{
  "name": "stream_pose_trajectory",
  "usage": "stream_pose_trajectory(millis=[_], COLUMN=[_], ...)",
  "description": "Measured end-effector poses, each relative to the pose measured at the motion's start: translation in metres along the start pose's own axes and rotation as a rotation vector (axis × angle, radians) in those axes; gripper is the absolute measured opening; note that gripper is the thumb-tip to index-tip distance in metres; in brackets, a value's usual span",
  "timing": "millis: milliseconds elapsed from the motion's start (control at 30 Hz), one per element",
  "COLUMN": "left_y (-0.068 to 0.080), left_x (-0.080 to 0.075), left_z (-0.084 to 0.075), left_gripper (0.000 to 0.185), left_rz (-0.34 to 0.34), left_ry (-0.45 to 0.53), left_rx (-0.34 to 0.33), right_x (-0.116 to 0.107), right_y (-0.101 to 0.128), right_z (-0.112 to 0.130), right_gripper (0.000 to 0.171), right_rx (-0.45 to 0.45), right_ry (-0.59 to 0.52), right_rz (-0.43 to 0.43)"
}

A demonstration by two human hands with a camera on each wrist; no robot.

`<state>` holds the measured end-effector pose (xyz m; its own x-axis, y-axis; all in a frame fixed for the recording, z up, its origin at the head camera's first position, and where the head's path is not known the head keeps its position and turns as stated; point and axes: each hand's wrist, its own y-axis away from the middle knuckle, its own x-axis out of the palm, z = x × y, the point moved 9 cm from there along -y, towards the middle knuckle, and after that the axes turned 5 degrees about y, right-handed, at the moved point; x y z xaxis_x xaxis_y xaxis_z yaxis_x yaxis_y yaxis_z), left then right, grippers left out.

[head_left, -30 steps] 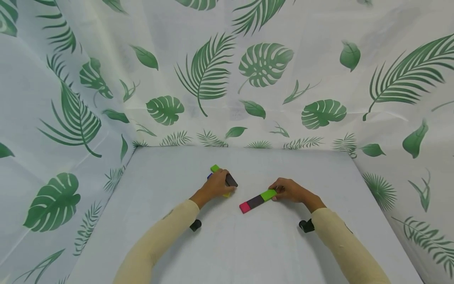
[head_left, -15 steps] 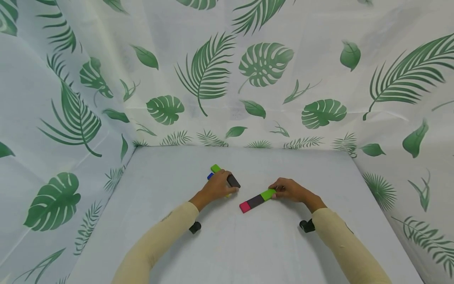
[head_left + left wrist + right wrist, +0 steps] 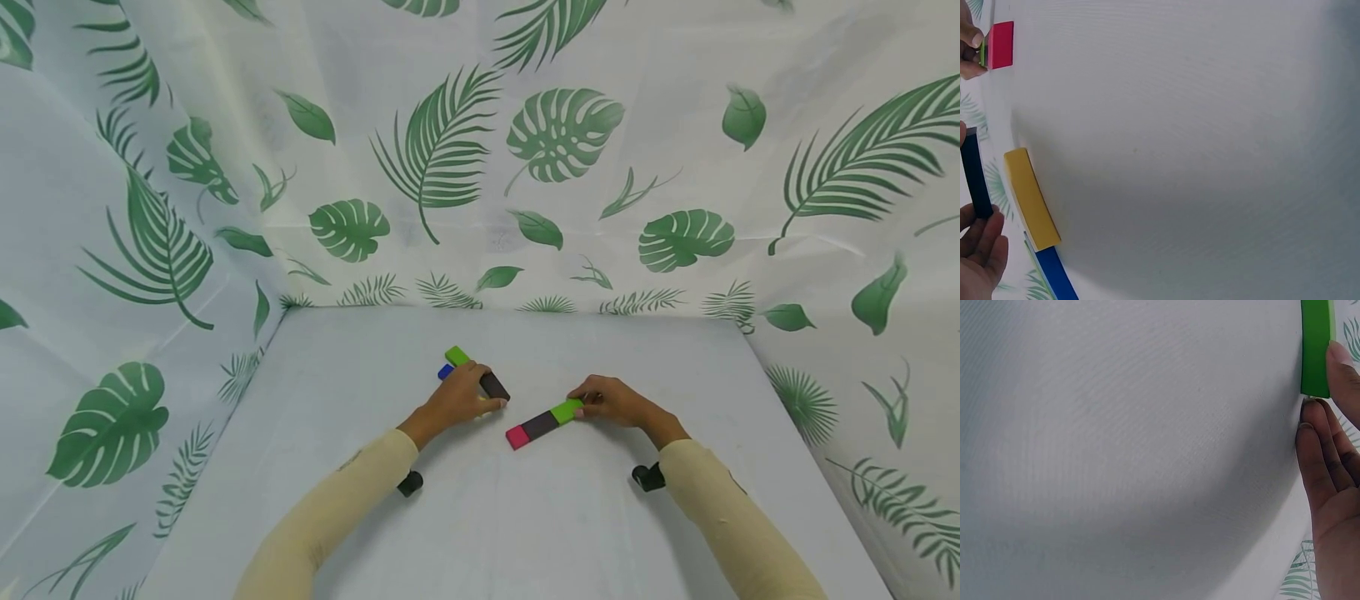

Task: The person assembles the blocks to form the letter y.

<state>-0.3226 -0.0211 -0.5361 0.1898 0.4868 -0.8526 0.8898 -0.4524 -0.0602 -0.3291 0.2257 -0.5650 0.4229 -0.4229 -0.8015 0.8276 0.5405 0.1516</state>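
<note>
Green-ended bar (image 3: 543,423) between hands

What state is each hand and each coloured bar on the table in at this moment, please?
left hand: grips the green-and-black bar, fingers curled over it.
right hand: pinches the green end of the three-colour bar.
green-and-black bar: held, low over the table.
three-colour bar: flat on the table, pink end free.
yellow piece: flat on the table.
blue piece: flat on the table.
</note>
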Motion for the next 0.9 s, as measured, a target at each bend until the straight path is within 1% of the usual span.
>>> stream_pose_trajectory(millis=[233, 533, 667, 900], left_y=[0.0031, 0.0076, 0.0083, 0.0094], left_x=[0.0009, 0.0025, 0.0029, 0.0049], left_z=[0.0021, 0.0011, 0.0016, 0.0031], left_gripper=[0.068, 0.068, 0.068, 0.068], left_rz=[-0.004, -0.005, -0.009, -0.004], left_ry=[0.031, 0.062, 0.086, 0.095], left_rx=[-0.005, -0.007, -0.015, -0.032], right_x=[0.0006, 0.0004, -0.0003, -0.0011], right_y=[-0.0003, -0.0002, 0.0004, 0.0012], right_z=[-0.0006, -0.0014, 0.0004, 0.0036], right_gripper=[0.036, 0.036, 0.036, 0.037], right_rx=[0.013, 0.014, 0.016, 0.015], right_ry=[-0.014, -0.013, -0.020, -0.030], right_rz=[0.008, 0.009, 0.007, 0.010])
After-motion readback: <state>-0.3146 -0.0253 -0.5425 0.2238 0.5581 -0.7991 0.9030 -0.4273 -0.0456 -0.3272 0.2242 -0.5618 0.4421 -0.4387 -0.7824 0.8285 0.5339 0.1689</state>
